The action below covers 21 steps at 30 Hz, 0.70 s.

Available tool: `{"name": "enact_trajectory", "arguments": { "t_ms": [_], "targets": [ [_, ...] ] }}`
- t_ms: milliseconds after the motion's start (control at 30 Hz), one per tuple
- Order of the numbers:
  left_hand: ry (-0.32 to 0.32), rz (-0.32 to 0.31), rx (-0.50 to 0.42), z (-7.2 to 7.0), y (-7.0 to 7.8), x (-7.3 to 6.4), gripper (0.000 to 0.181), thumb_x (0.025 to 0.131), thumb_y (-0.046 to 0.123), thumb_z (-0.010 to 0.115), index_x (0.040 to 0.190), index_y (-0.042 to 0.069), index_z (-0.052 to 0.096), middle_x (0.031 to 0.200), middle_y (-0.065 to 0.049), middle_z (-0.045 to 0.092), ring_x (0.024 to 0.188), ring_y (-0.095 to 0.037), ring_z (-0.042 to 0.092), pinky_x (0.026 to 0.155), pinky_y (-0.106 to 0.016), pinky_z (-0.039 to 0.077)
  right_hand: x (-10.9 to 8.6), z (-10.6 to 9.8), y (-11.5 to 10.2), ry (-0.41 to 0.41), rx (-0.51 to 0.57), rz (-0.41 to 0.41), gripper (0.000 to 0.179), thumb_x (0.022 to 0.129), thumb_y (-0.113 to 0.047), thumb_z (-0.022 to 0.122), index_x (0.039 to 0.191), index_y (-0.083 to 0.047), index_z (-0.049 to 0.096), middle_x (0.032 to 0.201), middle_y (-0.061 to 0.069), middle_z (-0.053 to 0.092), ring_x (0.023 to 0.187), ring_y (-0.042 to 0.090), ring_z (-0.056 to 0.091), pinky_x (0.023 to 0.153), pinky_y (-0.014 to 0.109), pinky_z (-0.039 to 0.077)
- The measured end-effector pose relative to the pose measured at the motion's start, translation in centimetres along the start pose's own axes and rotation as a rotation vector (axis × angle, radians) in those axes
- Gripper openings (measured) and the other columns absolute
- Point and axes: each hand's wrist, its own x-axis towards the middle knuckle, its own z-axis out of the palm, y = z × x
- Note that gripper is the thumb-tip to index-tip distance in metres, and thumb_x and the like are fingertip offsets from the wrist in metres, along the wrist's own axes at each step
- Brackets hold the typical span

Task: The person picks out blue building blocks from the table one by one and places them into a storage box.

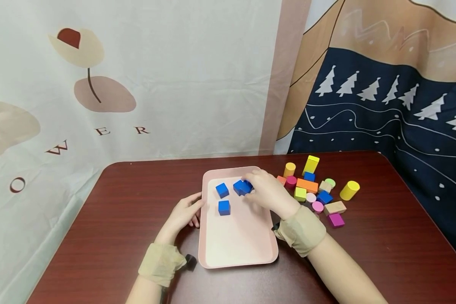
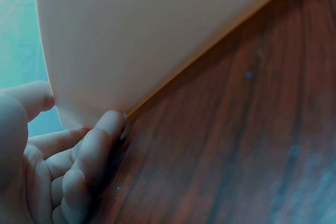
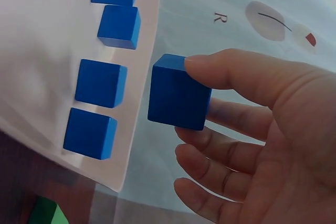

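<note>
A pink tray (image 1: 237, 249) with a pale inside lies on the table. My right hand (image 1: 267, 190) is over its far right part. Between thumb and fingertips it pinches a blue cube (image 3: 178, 95), seen clearly in the right wrist view. Several other blue cubes sit in the tray, among them a blue cube (image 1: 222, 190) and a nearer blue cube (image 1: 224, 207). My left hand (image 1: 181, 214) is at the tray's left rim. In the left wrist view its thumb and bent fingers (image 2: 94, 148) hold the tray's edge.
Right of the tray lies a loose group of coloured blocks, with an orange block (image 1: 307, 185), a magenta block (image 1: 336, 220) and a yellow cylinder (image 1: 350, 191). Brown table (image 1: 129, 236) surrounds everything. A printed curtain (image 1: 197, 84) hangs behind the far edge.
</note>
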Motion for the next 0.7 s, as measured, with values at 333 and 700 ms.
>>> {"name": "enact_trajectory", "arguments": {
  "t_ms": [333, 700],
  "targets": [
    [0.007, -0.007, -0.001, 0.0, 0.2, -0.2, 0.051, 0.097, 0.030, 0.057, 0.141, 0.005, 0.047, 0.054, -0.010, 0.055, 0.042, -0.024, 0.057, 0.040, -0.028, 0.044, 0.7, 1.1, 0.1, -0.008, 0.012, 0.002, 0.045, 0.078, -0.021, 0.082, 0.117, -0.008, 0.066, 0.110, 0.009, 0.062, 0.097, 0.024, 0.057, 0.086, 0.043, 0.052],
    [0.004, 0.008, 0.001, 0.0, 0.4, -0.4, 0.054, 0.097, 0.032, 0.057, 0.141, 0.003, 0.047, 0.053, -0.009, 0.055, 0.042, -0.026, 0.057, 0.039, -0.030, 0.043, 1.1, 1.8, -0.2, -0.089, 0.029, -0.011, 0.042, 0.079, -0.022, 0.081, 0.115, -0.007, 0.067, 0.111, 0.006, 0.065, 0.096, 0.020, 0.060, 0.085, 0.039, 0.052]
  ]
}}
